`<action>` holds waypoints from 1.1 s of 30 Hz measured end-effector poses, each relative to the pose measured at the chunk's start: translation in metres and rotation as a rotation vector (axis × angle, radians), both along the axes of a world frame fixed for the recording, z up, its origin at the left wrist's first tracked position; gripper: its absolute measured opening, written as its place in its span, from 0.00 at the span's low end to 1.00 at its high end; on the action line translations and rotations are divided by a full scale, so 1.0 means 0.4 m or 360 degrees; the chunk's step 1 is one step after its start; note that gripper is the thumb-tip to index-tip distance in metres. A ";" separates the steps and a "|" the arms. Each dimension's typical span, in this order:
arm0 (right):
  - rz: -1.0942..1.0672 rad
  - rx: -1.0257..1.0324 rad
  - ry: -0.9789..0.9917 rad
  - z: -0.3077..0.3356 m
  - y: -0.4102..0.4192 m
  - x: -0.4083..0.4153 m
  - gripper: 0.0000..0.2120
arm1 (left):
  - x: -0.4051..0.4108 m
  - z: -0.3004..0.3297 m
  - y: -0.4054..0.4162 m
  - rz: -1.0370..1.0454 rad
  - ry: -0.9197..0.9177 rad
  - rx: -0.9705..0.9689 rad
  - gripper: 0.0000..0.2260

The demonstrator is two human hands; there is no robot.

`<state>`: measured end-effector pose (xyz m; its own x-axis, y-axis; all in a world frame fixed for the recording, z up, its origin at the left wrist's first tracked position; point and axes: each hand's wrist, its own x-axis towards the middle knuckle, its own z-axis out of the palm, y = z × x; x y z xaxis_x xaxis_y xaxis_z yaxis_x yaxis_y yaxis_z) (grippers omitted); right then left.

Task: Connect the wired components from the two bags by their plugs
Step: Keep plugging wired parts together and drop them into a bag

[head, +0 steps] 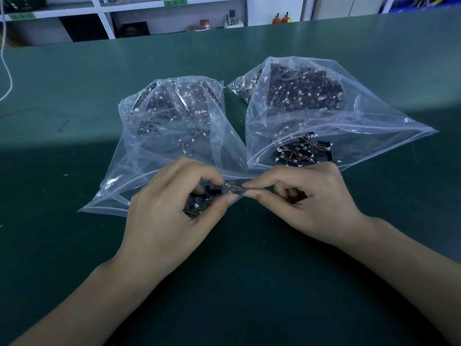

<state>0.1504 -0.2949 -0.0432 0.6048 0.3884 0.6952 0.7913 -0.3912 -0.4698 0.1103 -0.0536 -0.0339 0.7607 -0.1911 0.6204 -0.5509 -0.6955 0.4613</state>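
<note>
Two clear plastic bags lie side by side on the green table (74,158). The left bag (172,126) and the right bag (324,101) both hold many small black components with thin orange wires and white plugs. My left hand (169,213) grips a small bunch of black wired components (208,196) at the left bag's mouth. My right hand (306,203) pinches a thin wire end (249,188) between thumb and forefinger, close to my left fingertips. A loose cluster of components (304,151) lies at the right bag's opening.
White shelving (104,18) with small items stands beyond the table's far edge. A white cord (7,71) hangs at the far left. Bare green table surface extends in front of my forearms.
</note>
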 end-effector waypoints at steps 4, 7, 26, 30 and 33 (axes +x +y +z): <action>0.0032 -0.0006 0.0006 0.000 0.001 0.000 0.06 | 0.004 -0.006 0.000 -0.0027 0.0016 0.0068 0.08; 0.0057 -0.0012 0.0011 0.000 0.001 0.000 0.05 | 0.006 -0.010 0.002 -0.0044 -0.0008 0.0108 0.07; 0.0110 -0.0080 0.0187 -0.003 0.002 -0.001 0.05 | 0.011 -0.016 0.005 -0.0173 -0.0053 0.0094 0.03; 0.0091 -0.0090 0.0208 -0.002 0.001 -0.001 0.06 | 0.010 -0.018 0.005 -0.0184 -0.0066 0.0083 0.03; 0.0092 -0.0110 0.0211 -0.001 0.001 -0.002 0.06 | 0.010 -0.016 0.006 -0.0189 -0.0059 0.0092 0.03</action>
